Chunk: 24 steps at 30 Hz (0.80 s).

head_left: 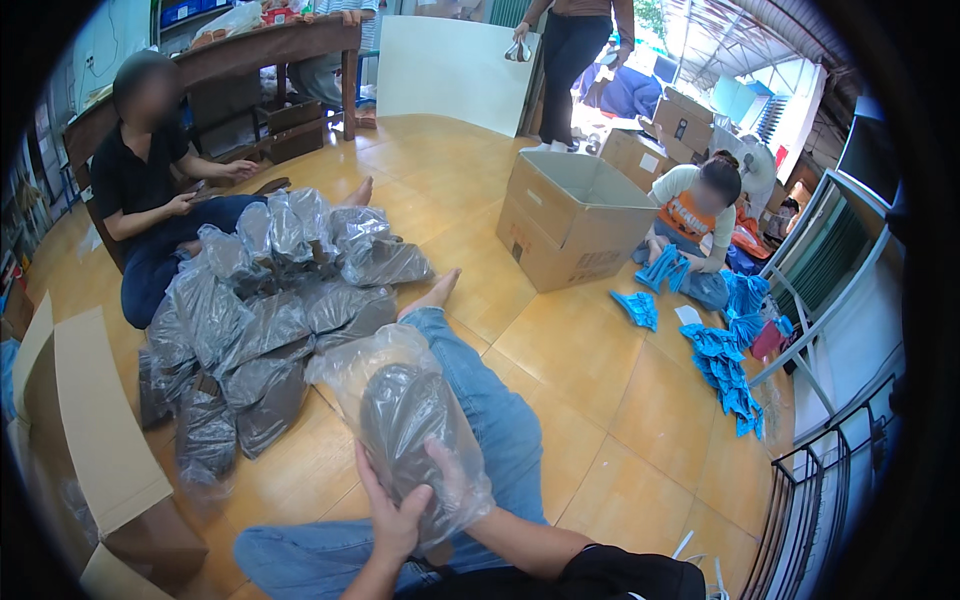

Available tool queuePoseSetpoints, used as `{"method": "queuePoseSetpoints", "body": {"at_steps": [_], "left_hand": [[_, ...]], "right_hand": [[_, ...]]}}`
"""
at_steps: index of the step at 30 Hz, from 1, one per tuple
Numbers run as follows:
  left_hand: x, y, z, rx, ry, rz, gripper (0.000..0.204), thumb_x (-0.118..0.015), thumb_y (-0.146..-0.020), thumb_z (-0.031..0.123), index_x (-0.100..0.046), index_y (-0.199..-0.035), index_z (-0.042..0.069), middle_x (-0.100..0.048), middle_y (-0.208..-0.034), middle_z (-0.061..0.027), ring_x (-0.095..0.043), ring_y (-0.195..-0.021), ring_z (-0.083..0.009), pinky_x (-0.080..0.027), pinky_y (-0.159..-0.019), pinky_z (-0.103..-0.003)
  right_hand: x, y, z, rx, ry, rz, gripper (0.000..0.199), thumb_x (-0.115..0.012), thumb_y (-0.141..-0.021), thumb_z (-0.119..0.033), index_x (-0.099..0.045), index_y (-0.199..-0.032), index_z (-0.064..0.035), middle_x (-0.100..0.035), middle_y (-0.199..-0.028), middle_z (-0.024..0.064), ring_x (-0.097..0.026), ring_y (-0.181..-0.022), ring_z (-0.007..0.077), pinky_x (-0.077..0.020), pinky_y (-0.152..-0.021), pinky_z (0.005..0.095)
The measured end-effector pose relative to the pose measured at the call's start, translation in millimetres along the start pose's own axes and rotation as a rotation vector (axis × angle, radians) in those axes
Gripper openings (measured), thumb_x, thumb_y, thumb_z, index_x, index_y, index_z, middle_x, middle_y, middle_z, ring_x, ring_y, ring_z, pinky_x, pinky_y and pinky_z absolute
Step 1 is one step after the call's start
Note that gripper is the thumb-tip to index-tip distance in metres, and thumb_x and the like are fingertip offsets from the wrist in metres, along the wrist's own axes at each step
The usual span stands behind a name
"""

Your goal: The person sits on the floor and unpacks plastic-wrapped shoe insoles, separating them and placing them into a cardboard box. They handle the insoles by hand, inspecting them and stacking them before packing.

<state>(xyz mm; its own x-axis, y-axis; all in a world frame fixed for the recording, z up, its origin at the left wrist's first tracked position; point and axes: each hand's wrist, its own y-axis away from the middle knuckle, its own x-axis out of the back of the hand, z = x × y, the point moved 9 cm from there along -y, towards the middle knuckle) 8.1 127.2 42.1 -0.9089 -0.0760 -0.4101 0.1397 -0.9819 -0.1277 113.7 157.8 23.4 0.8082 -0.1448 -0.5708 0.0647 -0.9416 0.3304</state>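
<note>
Above my lap I hold a clear plastic bag (420,400) with a dark, long, rounded stack in it, shaped like shoe soles; the exact kind is blurred by the plastic. My left hand (395,510) grips its near left side, thumb on top and fingers along the edge. Plastic film veils my right hand (455,480), which is closed on the right side of the bag; I cannot tell whether it is inside the bag or behind it. Just beyond, to the left, lies a heap of similar filled plastic bags (265,325) on the floor.
An open cardboard box (110,430) stands at my near left, and a larger open carton (570,225) ahead. A seated person (150,190) is at the left; another person (695,215) at the right handles blue bundles (720,370). A metal rack (820,500) lines the right edge.
</note>
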Motion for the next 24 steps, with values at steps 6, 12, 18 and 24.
{"method": "queuePoseSetpoints", "body": {"at_steps": [6,12,18,24], "left_hand": [[0,43,-26,0.051,-0.14,-0.084,0.119,-0.076,-0.076,0.031,0.016,-0.147,0.003,-0.006,-0.153,-0.0227,-0.018,-0.141,-0.0331,-0.017,-0.114,-0.042],[62,-9,-33,0.088,0.295,0.195,0.103,-0.066,-0.082,0.035,0.006,-0.151,0.009,-0.014,-0.152,-0.0199,-0.022,-0.139,-0.0307,-0.018,-0.114,-0.039],[38,-1,-39,0.12,0.295,0.217,0.077,-0.057,-0.083,0.029,-0.02,-0.148,0.008,-0.036,-0.141,-0.0128,-0.04,-0.126,-0.026,-0.033,-0.107,-0.037],[51,2,-52,0.277,0.671,0.302,0.06,-0.048,-0.085,0.041,-0.044,-0.133,0.005,-0.054,-0.125,-0.0113,-0.051,-0.116,-0.0257,-0.038,-0.102,-0.038]], "right_hand": [[-26,-4,-30,0.117,0.195,-0.194,0.048,-0.057,-0.094,-0.022,-0.042,-0.135,-0.0002,-0.059,-0.113,0.0108,-0.053,-0.105,0.0161,-0.044,-0.09,0.029],[-40,7,-20,0.183,0.621,-0.236,0.056,-0.059,-0.092,-0.021,-0.038,-0.14,-0.0023,-0.059,-0.115,0.0129,-0.053,-0.106,0.0184,-0.0427,-0.091,0.0308],[-51,-6,-10,0.17,0.529,-0.265,0.056,-0.057,-0.092,-0.024,-0.038,-0.139,-0.0003,-0.058,-0.12,0.0137,-0.054,-0.11,0.022,-0.0397,-0.097,0.0317],[-66,-15,13,0.291,1.206,-0.359,0.062,-0.054,-0.093,-0.036,-0.037,-0.139,0.0023,-0.045,-0.138,0.0192,-0.047,-0.12,0.0287,-0.0331,-0.105,0.0359]]}}
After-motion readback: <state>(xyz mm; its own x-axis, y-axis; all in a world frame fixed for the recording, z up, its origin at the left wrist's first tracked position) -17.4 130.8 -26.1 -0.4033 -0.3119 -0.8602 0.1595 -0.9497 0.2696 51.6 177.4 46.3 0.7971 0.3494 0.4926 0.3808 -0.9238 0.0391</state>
